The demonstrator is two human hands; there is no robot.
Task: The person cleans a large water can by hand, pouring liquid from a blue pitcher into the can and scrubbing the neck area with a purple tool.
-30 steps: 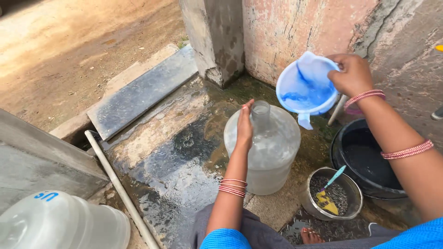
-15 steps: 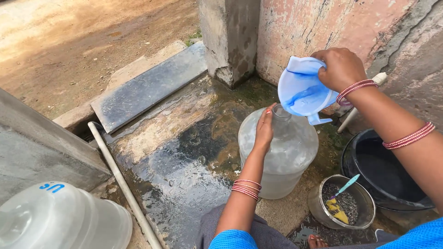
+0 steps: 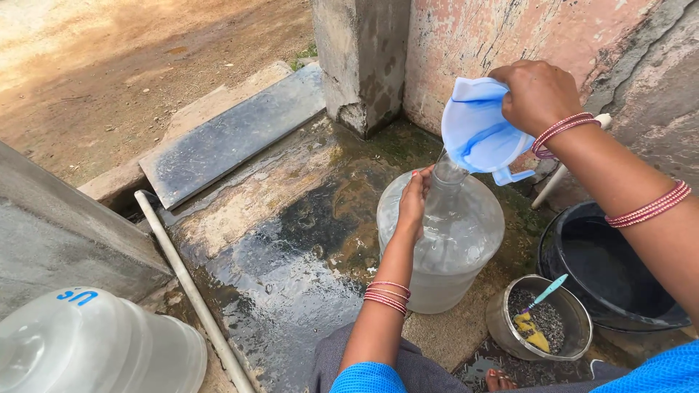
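**Blue jug tipped over the neck of a clear water jar**

Head view: The wet, dark-stained concrete floor (image 3: pixel 277 247) is hemmed in by a grey pillar (image 3: pixel 360 58) and a peeling pink wall (image 3: pixel 495 33) at the back, a low concrete ledge (image 3: pixel 58 233) on the left, and a white pipe (image 3: pixel 189 284) running along it. The open room lies on the wet patch left of the jar. The clear plastic water jar (image 3: pixel 448 247) is round-bodied and narrow-necked, standing upright. The left hand (image 3: pixel 413 200) is closed around its neck. The right hand (image 3: pixel 535 94) grips a soft blue plastic jug (image 3: pixel 477 131), tilted just above the jar's mouth, right beside the left hand. A black tub (image 3: pixel 619 291) and a small steel bowl (image 3: pixel 502 327) holding a teal-handled brush sit to the right, close to the jar. A second clear jar (image 3: pixel 95 349) lies well apart at lower left.
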